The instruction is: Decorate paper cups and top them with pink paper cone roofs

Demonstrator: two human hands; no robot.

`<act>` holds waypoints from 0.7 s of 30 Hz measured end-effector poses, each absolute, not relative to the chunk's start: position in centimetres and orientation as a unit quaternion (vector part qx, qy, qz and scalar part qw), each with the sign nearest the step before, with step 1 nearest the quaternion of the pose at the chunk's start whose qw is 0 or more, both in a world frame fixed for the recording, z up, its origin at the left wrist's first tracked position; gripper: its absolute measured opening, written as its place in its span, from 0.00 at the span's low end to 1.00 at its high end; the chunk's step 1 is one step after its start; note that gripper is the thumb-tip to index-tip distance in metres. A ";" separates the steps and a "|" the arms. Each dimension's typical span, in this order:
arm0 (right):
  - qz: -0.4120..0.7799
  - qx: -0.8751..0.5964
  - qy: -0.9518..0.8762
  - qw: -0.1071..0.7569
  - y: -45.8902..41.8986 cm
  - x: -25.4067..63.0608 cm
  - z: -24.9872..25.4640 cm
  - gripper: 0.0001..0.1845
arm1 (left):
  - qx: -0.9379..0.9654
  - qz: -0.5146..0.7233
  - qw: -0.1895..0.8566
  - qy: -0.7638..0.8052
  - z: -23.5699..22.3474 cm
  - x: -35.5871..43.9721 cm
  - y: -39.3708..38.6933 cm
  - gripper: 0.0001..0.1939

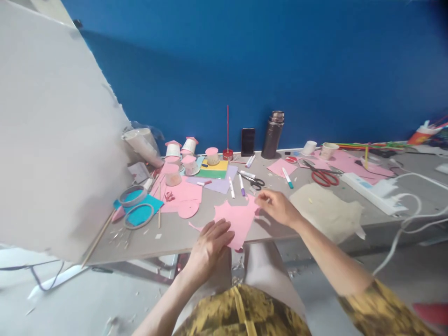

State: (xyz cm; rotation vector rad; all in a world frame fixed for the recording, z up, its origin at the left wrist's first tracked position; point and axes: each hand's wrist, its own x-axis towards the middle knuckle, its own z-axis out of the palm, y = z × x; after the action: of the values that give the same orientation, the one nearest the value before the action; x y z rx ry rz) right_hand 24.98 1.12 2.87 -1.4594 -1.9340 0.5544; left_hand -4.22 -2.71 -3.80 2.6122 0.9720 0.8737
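A cut sheet of pink paper (237,223) with a jagged upper edge lies at the table's front edge, its lower corner reaching over the rim. My left hand (214,240) rests on its left side with the fingers laid flat; the thumb is hidden. At the upper right corner, my right hand (275,205) pinches the paper between thumb and fingers. Just beyond the sheet are a purple-capped marker (241,185), a white marker (231,187) and black-handled scissors (254,179).
Paper cups with pink tops (190,164) stand at the back left, near grey tape rings (139,216). A dark thermos (273,135) and a phone (248,142) lean by the blue wall. Red-handled scissors (325,177), a power strip (373,193) and a beige sheet (325,210) lie right.
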 end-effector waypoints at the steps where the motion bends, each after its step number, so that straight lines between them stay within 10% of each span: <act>1: 0.218 -0.533 -0.736 0.356 -0.7 24.7 1.7 0.13 | 0.883 0.314 0.119 0.327 -4.0 -4.3 -2.6 0.18; 6: 0.102 -0.460 -0.809 0.353 -5.7 23.2 -2.5 0.36 | 0.862 0.363 0.205 0.288 -4.0 -4.5 -2.1 0.17; 12: 0.069 -0.454 -0.842 0.283 -3.9 21.4 -0.3 0.20 | 0.888 0.308 0.244 0.238 -1.8 -6.7 -2.1 0.16; 21: 0.066 -0.448 -0.856 0.247 -2.2 23.2 -2.4 0.24 | 0.790 0.410 0.199 0.410 -1.2 -11.8 -6.0 0.17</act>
State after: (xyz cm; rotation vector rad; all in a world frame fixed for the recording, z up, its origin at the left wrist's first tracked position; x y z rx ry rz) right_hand 23.15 -2.23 -2.40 -1.2226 -2.3346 0.1791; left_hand -11.79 -6.01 -1.21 2.2090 1.1468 1.1468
